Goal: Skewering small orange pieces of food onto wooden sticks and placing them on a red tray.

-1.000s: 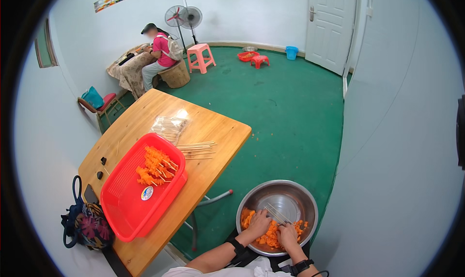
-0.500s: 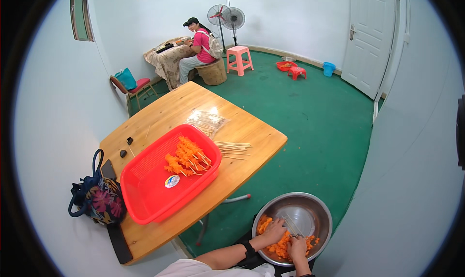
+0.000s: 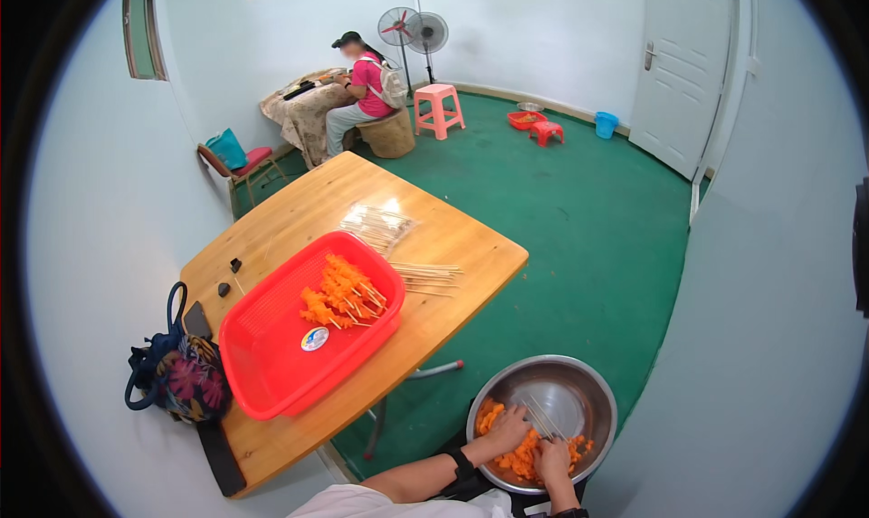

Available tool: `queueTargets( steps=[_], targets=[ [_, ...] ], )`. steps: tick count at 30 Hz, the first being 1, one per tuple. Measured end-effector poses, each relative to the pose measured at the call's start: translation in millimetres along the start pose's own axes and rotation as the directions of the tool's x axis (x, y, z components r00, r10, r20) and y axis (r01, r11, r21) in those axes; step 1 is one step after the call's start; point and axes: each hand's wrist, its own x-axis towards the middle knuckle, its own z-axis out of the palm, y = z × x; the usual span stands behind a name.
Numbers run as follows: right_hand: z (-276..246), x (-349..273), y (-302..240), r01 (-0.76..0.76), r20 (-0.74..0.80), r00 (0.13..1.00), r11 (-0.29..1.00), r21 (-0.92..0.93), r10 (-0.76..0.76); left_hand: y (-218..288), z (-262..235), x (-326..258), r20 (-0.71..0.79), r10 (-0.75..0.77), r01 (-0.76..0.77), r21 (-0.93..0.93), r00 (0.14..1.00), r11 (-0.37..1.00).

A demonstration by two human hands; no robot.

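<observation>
Both my hands are inside a round steel bowl (image 3: 593, 387) that holds small orange food pieces (image 3: 518, 462). My left hand (image 3: 505, 431) is on the left side, fingers curled together just above the pieces. Close to it on the right, my right hand (image 3: 552, 462) has its fingers closed low among the pieces. What either hand pinches is too small to make out. Several thin wooden skewers (image 3: 540, 417) lie in the bowl, their lower ends close to my right fingertips. On the table, a red plastic basket (image 3: 262, 373) contains finished orange skewers (image 3: 346, 287).
The wooden table (image 3: 453, 237) stands to the left, bearing loose skewers (image 3: 430, 273), a bag of skewers (image 3: 376, 226) and a patterned handbag (image 3: 186, 373). Farther back, a person (image 3: 367, 92) sits at a cloth-covered table. A pink stool (image 3: 439, 110) and a blue bucket (image 3: 606, 124) stand beyond.
The whole view has shifted slightly, so things sit a little further left. My hands keep nearly the same place in the bowl. The seated person's head has turned down toward their table.
</observation>
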Motion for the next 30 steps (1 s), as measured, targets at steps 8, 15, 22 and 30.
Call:
queueTargets(
  steps=[8, 15, 22, 30],
  targets=[
    [-2.1, -0.4, -3.3, 0.0, 0.038, 0.999, 1.0, -0.002, 0.0, 0.3, -3.5, -1.8, -0.001, 0.0, 0.0, 0.006, 1.0, 1.0],
    [-5.0, -0.4, -6.9, -0.019, 0.025, 0.999, 1.0, -0.013, 0.02, 0.3, -3.7, -2.1, -0.02, 0.014, -0.015, -0.016, 1.0, 1.0],
    [-1.4, 2.4, -3.8, -0.006, 0.009, 1.0, 0.999, -0.034, 0.007, 1.3, -5.5, 1.2, -0.063, 0.014, -0.012, 0.022, 0.998, 1.0],
    [-1.8, 1.3, -5.7, 0.0, 0.01, 1.0, 1.0, -0.026, 0.0, 1.4, -5.4, -1.1, -0.097, 0.016, -0.016, 0.002, 0.995, 1.0]
  ],
)
